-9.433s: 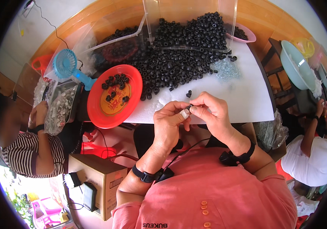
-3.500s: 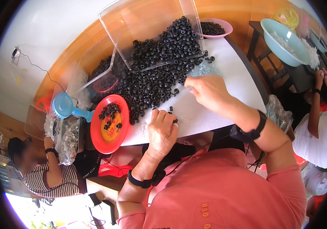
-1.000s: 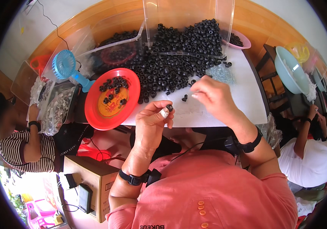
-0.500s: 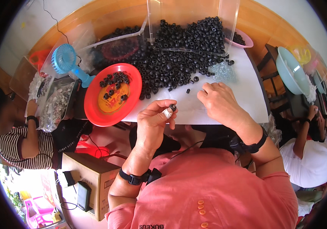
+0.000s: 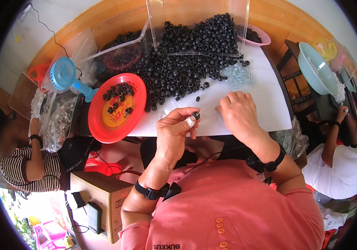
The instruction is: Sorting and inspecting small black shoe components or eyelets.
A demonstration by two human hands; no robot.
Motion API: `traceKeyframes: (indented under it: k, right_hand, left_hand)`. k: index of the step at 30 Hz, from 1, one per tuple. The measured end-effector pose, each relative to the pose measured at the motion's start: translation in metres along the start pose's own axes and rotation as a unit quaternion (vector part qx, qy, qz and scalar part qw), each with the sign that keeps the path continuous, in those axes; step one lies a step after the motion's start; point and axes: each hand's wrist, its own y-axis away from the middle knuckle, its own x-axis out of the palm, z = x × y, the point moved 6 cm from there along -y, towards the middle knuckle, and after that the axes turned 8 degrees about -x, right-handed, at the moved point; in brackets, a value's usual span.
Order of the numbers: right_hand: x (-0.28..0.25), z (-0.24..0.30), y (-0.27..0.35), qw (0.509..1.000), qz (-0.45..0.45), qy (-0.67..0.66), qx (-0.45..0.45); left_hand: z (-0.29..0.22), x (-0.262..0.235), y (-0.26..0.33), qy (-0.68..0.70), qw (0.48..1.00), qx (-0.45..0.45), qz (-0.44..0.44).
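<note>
The left hand (image 5: pixel 174 135) pinches one small black rubber ring (image 5: pixel 196 115) between thumb and fingertips, just in front of the white table (image 5: pixel 266 104) edge. The right hand (image 5: pixel 238 114) rests flat on that table, fingers loosely spread, holding nothing, below the heap of black rubber rings (image 5: pixel 178 71) and right of the round red plastic plate (image 5: pixel 118 108).

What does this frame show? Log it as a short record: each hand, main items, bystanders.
left hand: raised above the table edge, pinching a small black ring at its fingertips
right hand: palm down on the white tabletop, holding nothing visible
pile: black rings heaped beside clear plastic bins
red plate: holds a few black rings
blue fan: left of the plate
bystanders: a person in a striped shirt left, a person in white right
</note>
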Motion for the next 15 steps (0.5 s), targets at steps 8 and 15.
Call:
traceKeyframes:
  k: [8,15]
  right_hand:
    - [0.004,0.015,0.006,0.994,-0.096,-0.028,-0.048]
    - [0.0,0.009,0.0,0.996,-0.081,-0.021,0.025]
  left_hand:
    - [0.001,0.007,-0.003,-0.005,1.0,-0.007,0.001]
    - [0.005,0.007,-0.004,-0.021,1.0,-0.01,0.007]
